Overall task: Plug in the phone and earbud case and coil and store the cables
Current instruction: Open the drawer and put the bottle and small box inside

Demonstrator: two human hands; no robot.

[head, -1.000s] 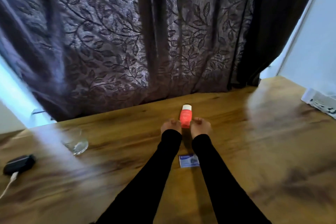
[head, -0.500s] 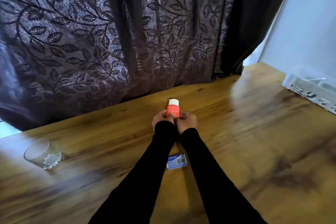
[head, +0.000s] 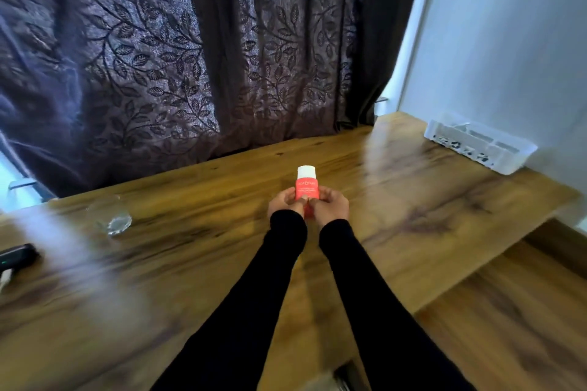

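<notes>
Phone lies at the table's far left edge, well apart from both of our hands; a white plug shows just below it, cut off by the frame. Earbud case: cannot tell where. Our left hand and right hand both grasp one red bottle with a white cap, held upright between them, fingers curled around its lower half. White label writing on the bottle, too blurred to read. Counted: one glass left of the hands, one white basket far right by the wall, one leaf-patterned curtain behind.
</notes>
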